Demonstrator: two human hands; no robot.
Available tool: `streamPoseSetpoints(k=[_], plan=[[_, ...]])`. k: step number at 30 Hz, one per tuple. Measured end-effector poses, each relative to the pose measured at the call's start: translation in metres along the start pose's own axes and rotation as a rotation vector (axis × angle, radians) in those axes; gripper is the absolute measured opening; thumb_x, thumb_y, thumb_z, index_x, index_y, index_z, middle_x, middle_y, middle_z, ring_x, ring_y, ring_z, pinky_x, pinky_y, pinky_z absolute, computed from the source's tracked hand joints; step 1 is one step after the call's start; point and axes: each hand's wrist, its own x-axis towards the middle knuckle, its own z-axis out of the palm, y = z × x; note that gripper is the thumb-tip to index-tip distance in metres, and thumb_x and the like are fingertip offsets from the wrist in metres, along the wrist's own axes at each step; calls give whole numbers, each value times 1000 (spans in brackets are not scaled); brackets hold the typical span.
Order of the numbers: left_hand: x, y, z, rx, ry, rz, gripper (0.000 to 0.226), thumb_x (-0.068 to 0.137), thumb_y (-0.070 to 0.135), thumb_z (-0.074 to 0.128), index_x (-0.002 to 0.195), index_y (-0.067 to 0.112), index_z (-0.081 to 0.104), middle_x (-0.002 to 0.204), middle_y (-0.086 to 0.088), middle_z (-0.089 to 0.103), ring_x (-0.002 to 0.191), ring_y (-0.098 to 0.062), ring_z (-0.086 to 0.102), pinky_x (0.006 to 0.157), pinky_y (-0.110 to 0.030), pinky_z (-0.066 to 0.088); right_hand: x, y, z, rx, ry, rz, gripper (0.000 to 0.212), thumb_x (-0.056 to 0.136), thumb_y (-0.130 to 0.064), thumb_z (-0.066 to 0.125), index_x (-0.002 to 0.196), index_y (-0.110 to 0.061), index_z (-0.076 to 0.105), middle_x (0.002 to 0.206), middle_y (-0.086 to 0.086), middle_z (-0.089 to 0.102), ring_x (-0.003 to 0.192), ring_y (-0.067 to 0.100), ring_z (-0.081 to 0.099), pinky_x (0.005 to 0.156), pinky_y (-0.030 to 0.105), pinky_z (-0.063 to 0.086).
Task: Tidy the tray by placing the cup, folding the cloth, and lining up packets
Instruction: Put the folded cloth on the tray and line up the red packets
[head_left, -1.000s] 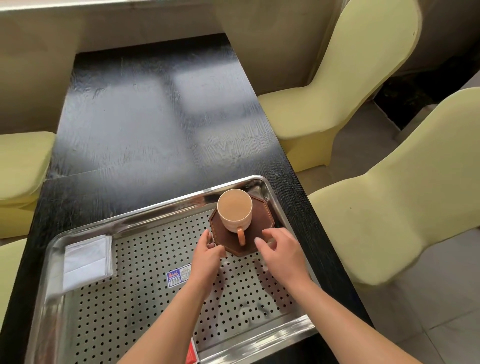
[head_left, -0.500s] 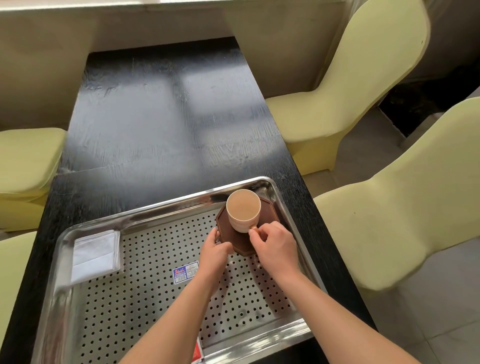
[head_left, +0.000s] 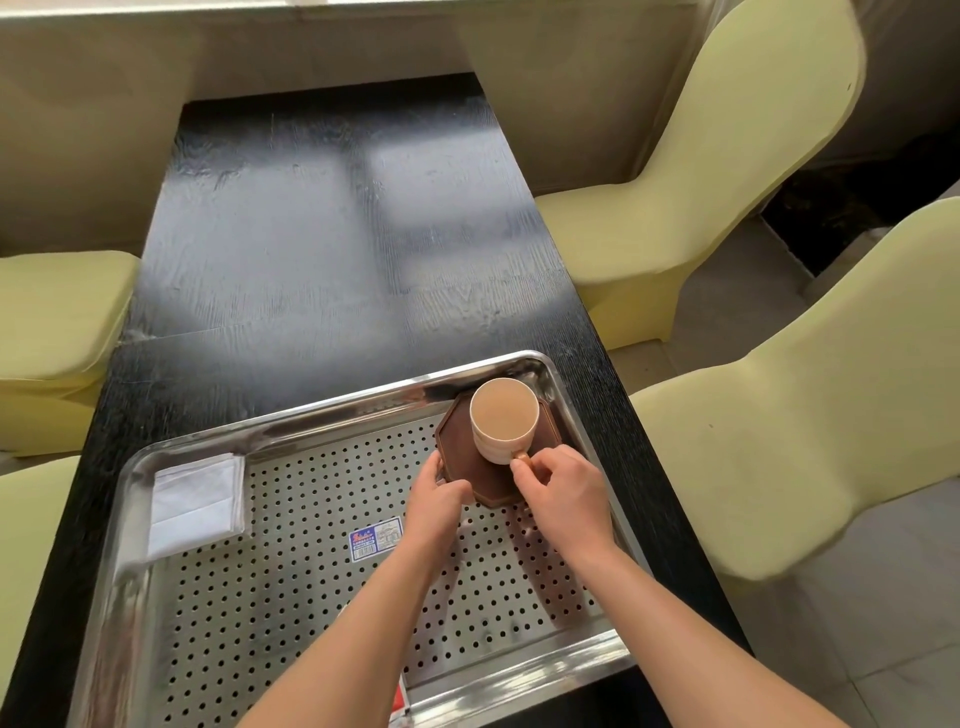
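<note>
Toward the lower right of the head view, we see the cup (head_left: 503, 418) standing on a brown saucer (head_left: 457, 460) in the upper right corner of the tray (head_left: 332, 413). Our right hand (head_left: 563, 493) pinches the cup's handle in a tight grip; our left hand (head_left: 436, 501) grips the saucer's near edge. At the tray's left lies a folded cloth (head_left: 195, 506).

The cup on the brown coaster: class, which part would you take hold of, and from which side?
The handle, from the near right. The cup stands upright with its handle pointing toward the near edge of the tray, where the right hand pinches it; the left hand holds the left edge of the coaster.
</note>
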Motion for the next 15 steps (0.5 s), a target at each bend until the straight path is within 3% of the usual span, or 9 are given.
streamPoseSetpoints(k=[5, 9, 11, 15], plan=[[-2, 1, 0, -5, 1, 4, 57, 77, -10, 51, 122, 24, 59, 111, 4, 70, 99, -14, 66, 73, -27, 48, -2, -1, -3, 40, -9, -11, 30, 91, -46, 64, 82, -18, 70, 82, -5, 61, 76, 9, 58, 66, 27, 48], [-2, 2, 0, -13, 10, 2, 58, 77, -11, 51, 121, 27, 55, 109, 12, 66, 102, -8, 62, 74, -27, 47, -8, 8, -8, 104, 13, 43, 25, 93, -48, 60, 93, -23, 68, 88, -9, 63, 83, 8, 60, 70, 26, 52], [-1, 0, -1, -2, 16, 0, 50, 76, -10, 51, 111, 26, 58, 104, 10, 67, 96, -10, 63, 73, -29, 46, -13, 18, -7, 107, -37, 151, 23, 98, -36, 57, 112, -20, 67, 103, -5, 67, 96, 14, 64, 82, 34, 56], [0, -2, -1, -7, 12, -4, 44, 73, -7, 50, 105, 20, 64, 103, 1, 72, 91, -16, 64, 71, -30, 45, -21, 30, 1, 106, -209, 293, 41, 100, -21, 53, 141, -18, 53, 134, 4, 61, 114, 23, 64, 100, 46, 52]])
